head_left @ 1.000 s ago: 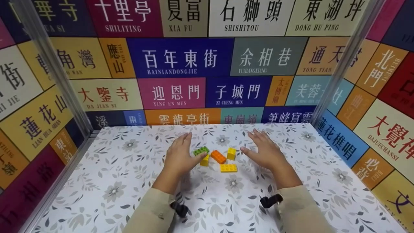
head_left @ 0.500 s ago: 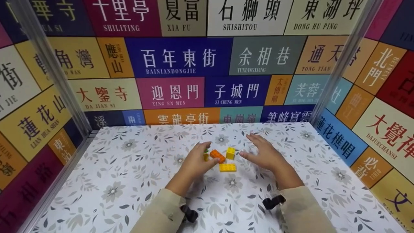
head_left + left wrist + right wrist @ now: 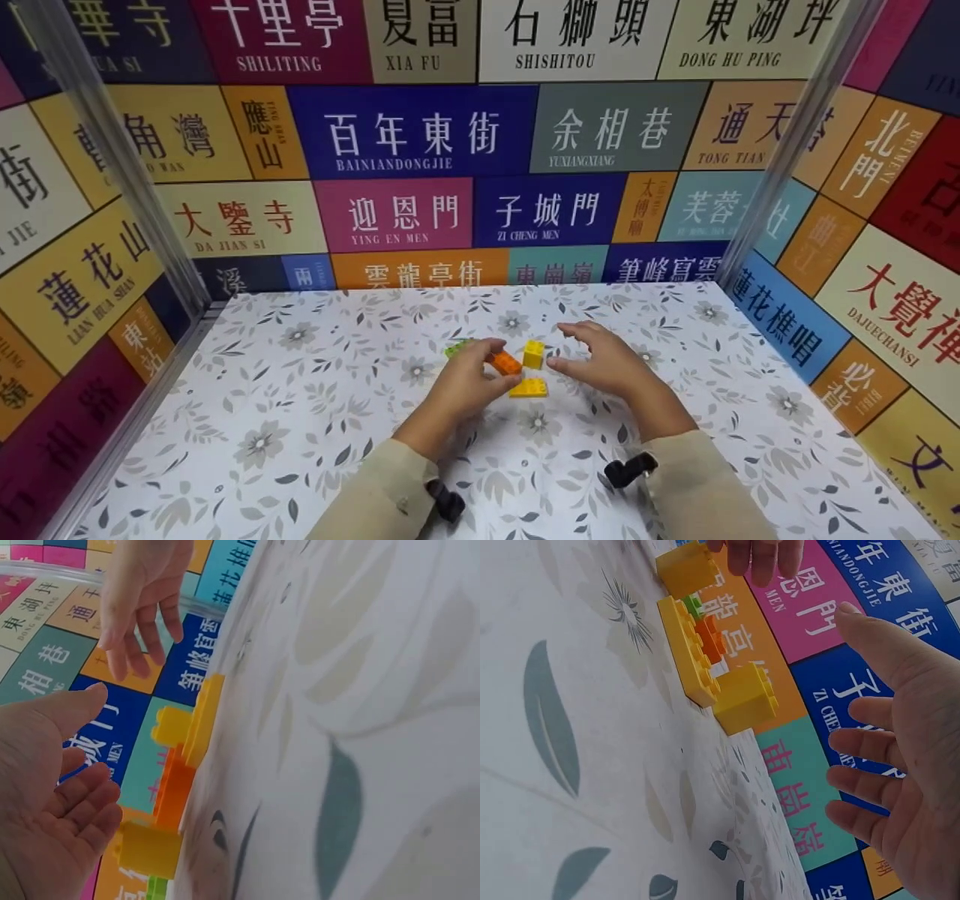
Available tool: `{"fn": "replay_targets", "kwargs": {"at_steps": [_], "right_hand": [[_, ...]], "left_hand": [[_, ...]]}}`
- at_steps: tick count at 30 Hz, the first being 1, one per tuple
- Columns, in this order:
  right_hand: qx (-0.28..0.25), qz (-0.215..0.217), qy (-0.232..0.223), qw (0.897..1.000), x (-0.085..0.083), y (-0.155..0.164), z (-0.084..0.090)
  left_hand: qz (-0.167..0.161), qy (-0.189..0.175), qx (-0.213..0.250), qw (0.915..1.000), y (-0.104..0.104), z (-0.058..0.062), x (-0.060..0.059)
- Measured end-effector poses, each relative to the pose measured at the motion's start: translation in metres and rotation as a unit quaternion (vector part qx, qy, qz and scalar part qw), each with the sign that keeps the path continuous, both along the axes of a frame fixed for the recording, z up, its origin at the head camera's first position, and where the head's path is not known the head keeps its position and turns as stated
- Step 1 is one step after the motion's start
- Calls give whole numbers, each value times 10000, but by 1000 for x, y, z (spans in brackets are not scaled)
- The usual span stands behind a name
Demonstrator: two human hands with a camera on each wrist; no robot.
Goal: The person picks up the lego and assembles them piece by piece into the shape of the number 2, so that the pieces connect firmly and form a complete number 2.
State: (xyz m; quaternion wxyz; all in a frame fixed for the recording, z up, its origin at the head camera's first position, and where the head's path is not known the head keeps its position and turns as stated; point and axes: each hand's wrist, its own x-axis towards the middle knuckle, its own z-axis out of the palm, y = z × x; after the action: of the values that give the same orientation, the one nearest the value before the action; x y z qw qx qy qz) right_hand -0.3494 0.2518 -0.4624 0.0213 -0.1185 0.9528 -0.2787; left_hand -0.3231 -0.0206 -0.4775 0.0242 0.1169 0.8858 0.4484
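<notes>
Left hand (image 3: 469, 379) hovered over the orange brick (image 3: 507, 363), fingers loosely curled, gripping nothing. Right hand (image 3: 604, 364) just right of the yellow cube (image 3: 534, 353), fingers spread.

Staged recording booth, not a home or shop.

Three-sided enclosure: far wall (image 3: 450, 135), left wall (image 3: 67, 247) and right wall (image 3: 885, 225) all papered with coloured sign panels carrying Chinese place names plus romanised text (BAINIANDONGJIE, YING EN MEN, ZI CHENG MEN, SHISHITOU). Bare metal frame posts stand in the far left corner (image 3: 142, 195) and far right corner (image 3: 787, 150). Counter (image 3: 300, 420) is covered in white sheet with grey leaf-and-flower print, fitted tight wall to wall. Small black camera mounts strapped at both sleeves (image 3: 630, 469). A few toy building bricks (image 3: 529, 388) sit mid-counter. Looks like a purpose-built data-capture cell.
</notes>
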Motion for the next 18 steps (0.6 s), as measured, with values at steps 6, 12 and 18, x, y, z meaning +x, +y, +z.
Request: {"fn": "replay_targets", "kwargs": {"at_steps": [6,12,18], "right_hand": [[-273,209,-108,9993,-1,-5,-6],[-583,287,-300,9974,-2,-9,-13],[-648,345,-430,9964,-2,-11,-18]], "left_hand": [[-288,-284,222,9989,2,-7,-3],[-403,-195,198,9988,2,-10,-6],[-583,105,46,9982,3,-12,-7]]}}
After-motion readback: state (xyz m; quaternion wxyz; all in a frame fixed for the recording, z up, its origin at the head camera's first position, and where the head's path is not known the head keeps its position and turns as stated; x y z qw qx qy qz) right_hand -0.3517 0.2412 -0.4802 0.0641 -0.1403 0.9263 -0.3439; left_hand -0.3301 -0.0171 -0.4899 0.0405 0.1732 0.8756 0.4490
